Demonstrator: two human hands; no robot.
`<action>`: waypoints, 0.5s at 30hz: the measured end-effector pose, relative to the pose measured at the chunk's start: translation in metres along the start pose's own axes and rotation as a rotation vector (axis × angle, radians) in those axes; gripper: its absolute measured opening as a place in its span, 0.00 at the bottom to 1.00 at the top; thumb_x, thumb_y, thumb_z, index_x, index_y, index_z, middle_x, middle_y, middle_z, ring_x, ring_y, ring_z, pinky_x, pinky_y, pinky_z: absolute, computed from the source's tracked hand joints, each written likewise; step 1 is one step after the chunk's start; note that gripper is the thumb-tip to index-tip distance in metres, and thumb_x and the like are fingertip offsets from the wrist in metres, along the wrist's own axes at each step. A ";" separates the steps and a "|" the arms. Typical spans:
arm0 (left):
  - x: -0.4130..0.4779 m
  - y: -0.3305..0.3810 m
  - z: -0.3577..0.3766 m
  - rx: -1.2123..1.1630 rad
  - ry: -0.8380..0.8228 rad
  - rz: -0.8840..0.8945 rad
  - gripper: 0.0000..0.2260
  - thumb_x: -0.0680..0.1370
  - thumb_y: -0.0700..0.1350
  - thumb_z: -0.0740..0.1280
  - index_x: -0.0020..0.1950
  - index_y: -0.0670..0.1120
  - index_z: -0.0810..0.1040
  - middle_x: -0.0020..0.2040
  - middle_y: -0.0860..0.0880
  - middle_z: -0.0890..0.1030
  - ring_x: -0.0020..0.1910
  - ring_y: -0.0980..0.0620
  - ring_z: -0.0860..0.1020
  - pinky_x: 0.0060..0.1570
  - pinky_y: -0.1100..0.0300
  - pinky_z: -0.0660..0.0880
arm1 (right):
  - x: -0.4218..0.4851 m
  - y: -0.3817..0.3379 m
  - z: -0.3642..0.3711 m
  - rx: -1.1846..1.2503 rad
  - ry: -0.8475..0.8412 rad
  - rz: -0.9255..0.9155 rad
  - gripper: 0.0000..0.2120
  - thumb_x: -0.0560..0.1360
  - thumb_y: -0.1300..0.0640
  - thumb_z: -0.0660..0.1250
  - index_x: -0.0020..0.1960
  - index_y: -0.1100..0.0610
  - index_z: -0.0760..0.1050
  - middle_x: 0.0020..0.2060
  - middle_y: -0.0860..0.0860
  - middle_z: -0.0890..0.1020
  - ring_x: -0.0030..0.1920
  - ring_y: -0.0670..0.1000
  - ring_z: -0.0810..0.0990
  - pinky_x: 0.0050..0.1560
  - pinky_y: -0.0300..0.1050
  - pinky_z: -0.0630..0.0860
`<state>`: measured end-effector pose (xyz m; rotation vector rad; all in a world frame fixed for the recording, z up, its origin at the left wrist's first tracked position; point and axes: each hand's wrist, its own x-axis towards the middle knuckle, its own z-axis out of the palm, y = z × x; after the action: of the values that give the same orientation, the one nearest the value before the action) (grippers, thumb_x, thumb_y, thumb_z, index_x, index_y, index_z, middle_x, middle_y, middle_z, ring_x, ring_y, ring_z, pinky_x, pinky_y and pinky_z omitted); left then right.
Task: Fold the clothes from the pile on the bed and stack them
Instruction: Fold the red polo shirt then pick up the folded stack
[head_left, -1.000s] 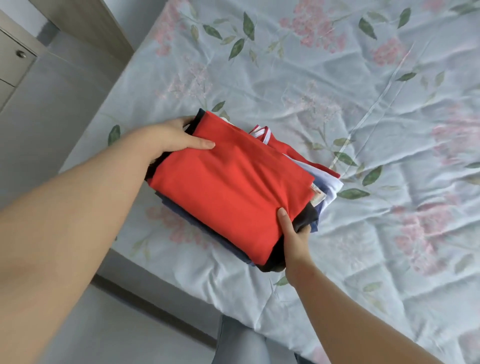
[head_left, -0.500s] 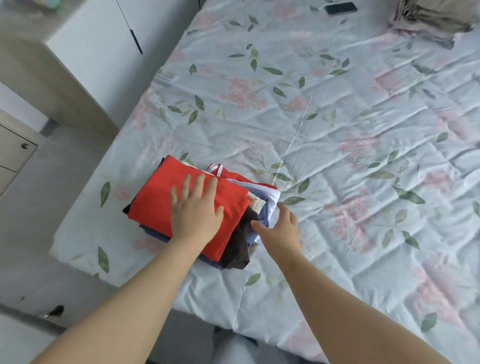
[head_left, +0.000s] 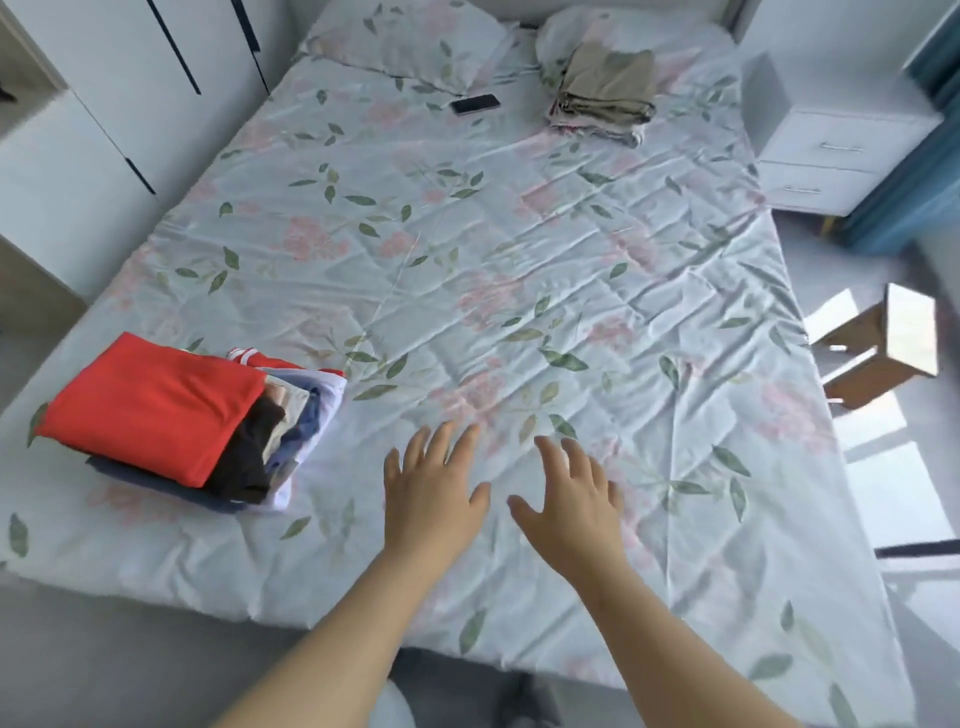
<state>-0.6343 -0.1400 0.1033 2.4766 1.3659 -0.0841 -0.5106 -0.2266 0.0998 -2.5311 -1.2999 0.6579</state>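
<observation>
Both hands have left the stack (head_left: 171, 421); the left hand (head_left: 434, 493) and right hand (head_left: 571, 506) hover spread and empty over the bed (head_left: 519, 291). Folded clothes sit stacked near its corner, with no loose pile visible; the task looks nearly done.

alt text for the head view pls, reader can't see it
The left hand and right hand spread open and empty above a floral bed sheet. A stack of folded clothes, red on top, sits at left; a phone lies farther back.
</observation>
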 end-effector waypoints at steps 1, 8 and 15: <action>-0.008 0.020 0.005 -0.005 -0.016 0.016 0.28 0.79 0.58 0.56 0.76 0.57 0.50 0.77 0.54 0.53 0.75 0.49 0.52 0.72 0.46 0.52 | -0.010 0.020 -0.006 -0.006 0.003 0.028 0.34 0.75 0.40 0.60 0.75 0.45 0.50 0.76 0.50 0.54 0.75 0.54 0.52 0.72 0.56 0.53; -0.029 0.120 0.025 0.021 -0.125 0.214 0.26 0.80 0.55 0.55 0.76 0.56 0.50 0.77 0.55 0.50 0.76 0.51 0.48 0.73 0.46 0.47 | -0.058 0.107 -0.029 -0.010 -0.004 0.192 0.31 0.76 0.40 0.58 0.75 0.45 0.52 0.76 0.49 0.54 0.75 0.53 0.52 0.71 0.56 0.52; -0.026 0.199 0.045 0.104 -0.203 0.426 0.26 0.79 0.53 0.56 0.76 0.56 0.51 0.77 0.54 0.51 0.75 0.50 0.50 0.71 0.47 0.48 | -0.088 0.177 -0.045 0.050 0.029 0.372 0.31 0.75 0.41 0.59 0.74 0.45 0.53 0.76 0.49 0.55 0.75 0.53 0.53 0.71 0.57 0.52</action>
<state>-0.4780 -0.2734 0.1136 2.7003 0.7528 -0.3060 -0.4072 -0.4014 0.0959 -2.7529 -0.7953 0.7084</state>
